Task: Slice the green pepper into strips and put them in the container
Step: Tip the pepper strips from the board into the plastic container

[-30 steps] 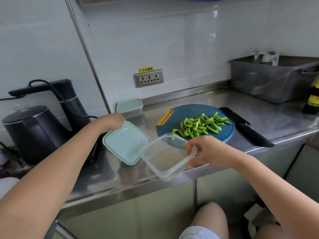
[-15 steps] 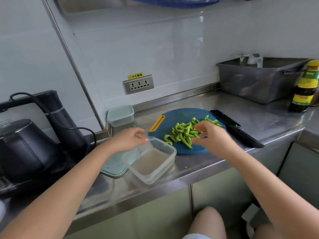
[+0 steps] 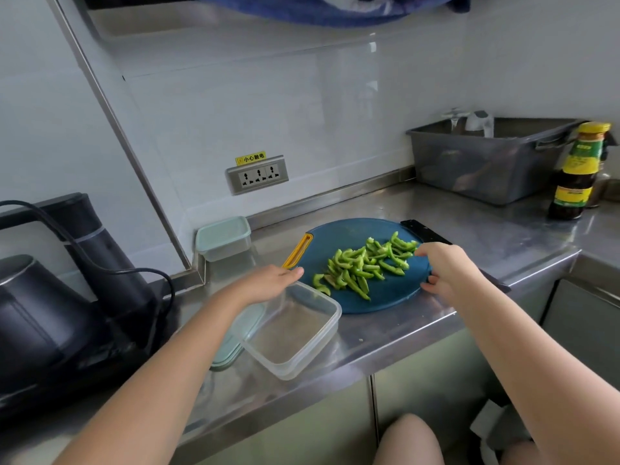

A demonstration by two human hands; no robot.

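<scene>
Several green pepper strips point(image 3: 364, 266) lie in a heap on the round blue cutting board point(image 3: 385, 297). A clear empty container point(image 3: 302, 367) stands at the counter's front edge, just left of the board, partly on its mint lid point(image 3: 231, 344). My left hand point(image 3: 268, 280) hovers flat over the container's back rim, fingertips reaching the board's yellow handle slot point(image 3: 298, 250). My right hand point(image 3: 443, 268) is at the board's right edge, fingertips beside the strips and thumb at the rim. Neither hand holds anything.
A black knife point(image 3: 424, 229) lies right of the board, partly under my right hand. A second lidded container point(image 3: 223, 238) sits by the wall. A black kettle point(image 3: 37, 313) with its cord stands at the left; a grey tub point(image 3: 486, 162) and sauce bottle point(image 3: 577, 172) stand at the right.
My right hand set the clear container down on the counter and moved to the board's right edge. My left hand left the lid and came over the container toward the board.
</scene>
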